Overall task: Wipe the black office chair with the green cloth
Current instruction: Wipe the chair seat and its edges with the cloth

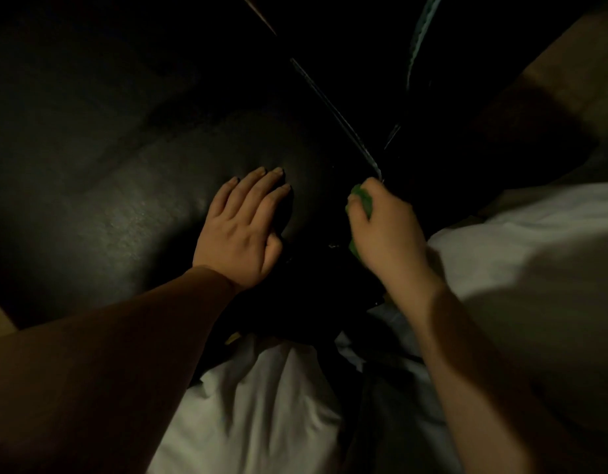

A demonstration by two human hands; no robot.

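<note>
The left hand (242, 230) lies flat with fingers spread on the black office chair (124, 186), the right hand (386, 230) squeezes the green cloth (360, 200) beside it, so wiping seems underway and needs another rub.

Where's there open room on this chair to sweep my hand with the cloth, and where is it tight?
The black chair's padding lies bare left of and beyond the left hand, which rests flat on it. It is tight between that hand and the right hand gripping the green cloth by the shiny strip; white fabric bunches below both wrists.
</note>
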